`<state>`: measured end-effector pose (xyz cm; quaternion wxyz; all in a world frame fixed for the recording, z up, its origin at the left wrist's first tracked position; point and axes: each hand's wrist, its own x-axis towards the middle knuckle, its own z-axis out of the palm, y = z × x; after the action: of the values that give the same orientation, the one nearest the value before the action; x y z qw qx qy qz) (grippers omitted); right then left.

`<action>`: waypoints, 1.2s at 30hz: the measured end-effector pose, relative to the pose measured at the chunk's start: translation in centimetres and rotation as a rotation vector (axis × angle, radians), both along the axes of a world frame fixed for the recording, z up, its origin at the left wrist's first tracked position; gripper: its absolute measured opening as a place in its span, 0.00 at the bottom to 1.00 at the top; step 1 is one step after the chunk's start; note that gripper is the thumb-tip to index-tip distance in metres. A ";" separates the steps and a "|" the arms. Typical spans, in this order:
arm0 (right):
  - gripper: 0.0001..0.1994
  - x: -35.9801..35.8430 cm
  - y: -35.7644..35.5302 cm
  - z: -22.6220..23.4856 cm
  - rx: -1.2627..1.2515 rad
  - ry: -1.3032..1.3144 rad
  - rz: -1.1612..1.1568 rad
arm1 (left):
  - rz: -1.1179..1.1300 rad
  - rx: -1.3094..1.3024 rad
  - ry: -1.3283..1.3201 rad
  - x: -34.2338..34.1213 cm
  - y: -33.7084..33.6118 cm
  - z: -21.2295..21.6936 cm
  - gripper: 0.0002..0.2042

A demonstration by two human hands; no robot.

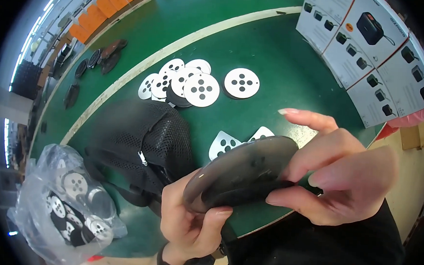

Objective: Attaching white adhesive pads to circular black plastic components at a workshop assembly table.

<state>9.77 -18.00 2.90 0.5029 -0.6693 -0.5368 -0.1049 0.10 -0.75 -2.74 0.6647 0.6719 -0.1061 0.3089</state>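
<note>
A dark, smoky round disc [241, 170] is held up tilted in front of me. My left hand [189, 223] is closed on its left edge, thumb on the near side. At the disc's right edge my right hand [343, 174] pinches a thin black part of its rim, with one finger stretched away. Whether this part is a separate layer cannot be made out. Partly hidden behind the disc lie white pieces with black holes [222, 144]. Farther back rests a loose pile of white round discs with black holes [201, 89], and one more white disc [241, 83] beside it.
A black mesh bag with a zip [148, 138] stands left of my hands. Left of that, a clear plastic bag [42, 204] contains several discs. Printed boxes [368, 45] stand at the right on the green table [284, 54]. Dark oval pieces [95, 57] and orange bins [105, 5] are farther off.
</note>
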 end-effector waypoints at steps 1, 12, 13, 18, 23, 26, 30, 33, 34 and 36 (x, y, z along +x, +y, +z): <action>0.23 0.1 0.1 -0.1 -0.002 0.000 0.004 | -0.012 0.006 0.006 0.1 0.1 -0.1 0.22; 0.36 1.2 -0.4 -0.6 -0.041 -0.087 -0.046 | -0.038 0.027 0.077 -0.1 0.3 -0.1 0.23; 0.36 1.1 -0.6 -0.4 -0.042 -0.089 -0.050 | -0.025 0.023 0.083 -0.1 0.2 0.0 0.23; 0.30 0.8 -0.1 -0.6 0.023 -0.093 -0.122 | -0.027 -0.027 0.081 0.1 -0.1 0.0 0.22; 0.18 0.2 0.6 -0.4 0.043 0.036 -0.189 | 0.022 0.019 0.123 0.0 -0.1 0.1 0.21; 0.17 0.5 0.8 -1.0 0.157 -0.003 -0.247 | 0.063 -0.021 0.122 0.2 -0.8 0.3 0.22; 0.15 0.1 0.3 -0.4 0.072 0.107 -0.254 | 0.070 0.039 0.110 0.3 -0.7 -0.1 0.23; 0.15 0.1 0.7 -0.5 0.096 0.094 -0.281 | 0.046 -0.026 0.144 0.6 -1.2 0.4 0.23; 0.14 0.1 0.8 -0.7 0.138 0.084 -0.279 | 0.081 -0.044 0.156 0.5 -1.4 0.3 0.23; 0.14 0.0 1.1 -1.0 0.181 0.074 -0.287 | 0.073 -0.037 0.161 0.4 -1.1 -0.2 0.23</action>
<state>9.72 -16.94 1.88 0.5603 -0.6946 -0.4051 -0.1986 0.54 -1.89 -2.96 0.6717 0.6856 -0.0223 0.2798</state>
